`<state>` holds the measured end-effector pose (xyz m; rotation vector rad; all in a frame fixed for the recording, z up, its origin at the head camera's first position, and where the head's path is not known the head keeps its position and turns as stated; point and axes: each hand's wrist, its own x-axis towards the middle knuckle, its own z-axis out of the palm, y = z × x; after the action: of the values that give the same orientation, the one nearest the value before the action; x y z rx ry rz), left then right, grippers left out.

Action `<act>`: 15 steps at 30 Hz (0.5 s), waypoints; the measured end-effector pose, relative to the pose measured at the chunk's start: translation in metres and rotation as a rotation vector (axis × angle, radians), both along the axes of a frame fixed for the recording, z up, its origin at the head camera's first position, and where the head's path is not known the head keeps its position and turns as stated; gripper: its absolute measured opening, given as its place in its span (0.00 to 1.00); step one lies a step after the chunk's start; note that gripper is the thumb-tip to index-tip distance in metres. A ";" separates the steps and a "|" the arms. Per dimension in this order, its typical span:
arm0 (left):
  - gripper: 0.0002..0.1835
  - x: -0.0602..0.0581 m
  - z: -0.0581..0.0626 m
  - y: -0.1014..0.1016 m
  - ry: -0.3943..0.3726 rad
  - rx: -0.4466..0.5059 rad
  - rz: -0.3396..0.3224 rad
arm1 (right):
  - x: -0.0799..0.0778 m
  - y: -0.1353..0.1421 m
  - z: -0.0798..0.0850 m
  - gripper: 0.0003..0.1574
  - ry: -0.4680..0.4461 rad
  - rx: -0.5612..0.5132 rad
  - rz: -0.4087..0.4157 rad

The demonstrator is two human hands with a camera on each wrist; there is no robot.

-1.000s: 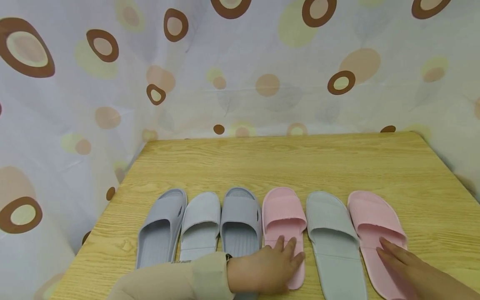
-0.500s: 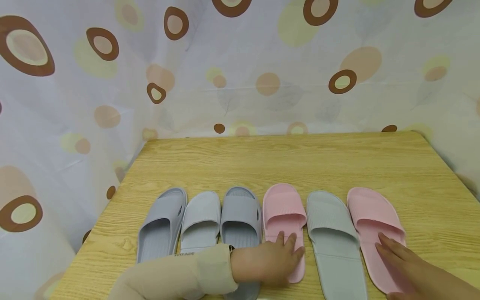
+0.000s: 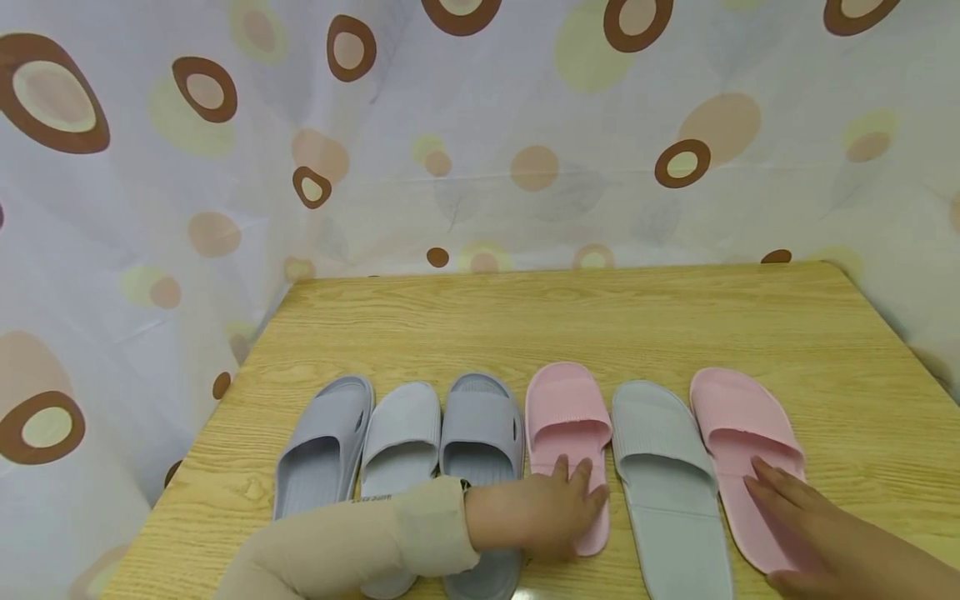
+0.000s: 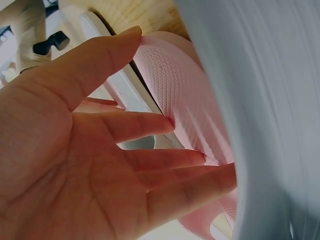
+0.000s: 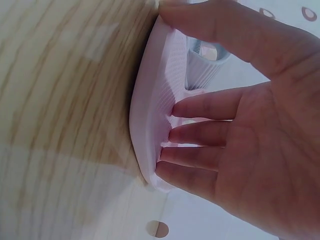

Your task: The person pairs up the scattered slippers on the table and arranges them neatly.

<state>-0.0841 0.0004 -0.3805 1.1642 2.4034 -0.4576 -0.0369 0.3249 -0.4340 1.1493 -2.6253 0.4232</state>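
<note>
My left hand (image 3: 566,510) lies over the left pink slipper (image 3: 567,396), fingers spread and fairly straight. In the left wrist view the fingertips touch its textured footbed (image 4: 165,75), with the thumb at the heel end. My right hand (image 3: 806,517) reaches onto the right pink slipper (image 3: 742,408). The right wrist view shows its straight fingers against that slipper's footbed (image 5: 172,70) and the thumb at the heel edge. Between the two pink slippers lies a grey-green slipper (image 3: 671,492), untouched. Both pink slippers rest flat, toes pointing away from me.
On the left, two darker grey slippers (image 3: 330,417) (image 3: 480,421) flank a light grey one (image 3: 405,417), in the same row. My left sleeve (image 3: 375,533) covers parts of them. Behind the wooden table (image 3: 570,321) hangs a patterned curtain (image 3: 487,108).
Both pink slippers have slid a little away from me, toes further up the table, and both hands have moved along with them. The grey slippers have stayed in place.
</note>
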 end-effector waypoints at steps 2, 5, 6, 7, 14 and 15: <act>0.39 -0.001 0.000 0.000 0.010 0.007 -0.006 | 0.000 0.000 0.000 0.78 -0.003 0.000 -0.007; 0.37 -0.002 0.002 0.000 0.008 0.024 -0.004 | 0.000 0.001 0.000 0.81 -0.003 -0.003 -0.028; 0.37 -0.002 0.002 0.001 0.006 0.027 -0.002 | 0.000 0.001 -0.001 0.82 -0.006 -0.003 -0.037; 0.37 -0.003 0.003 0.001 0.008 0.028 -0.004 | 0.000 0.001 -0.001 0.82 -0.014 -0.006 -0.042; 0.39 -0.006 0.006 0.002 0.033 -0.021 -0.042 | 0.000 -0.001 0.001 0.80 -0.039 -0.019 -0.050; 0.39 -0.007 0.005 0.004 0.032 -0.032 -0.036 | -0.001 -0.002 0.002 0.80 -0.038 -0.022 -0.045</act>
<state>-0.0911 0.0039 -0.3751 1.1965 2.3965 -0.5279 -0.0375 0.3228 -0.4318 1.0842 -2.6660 0.4688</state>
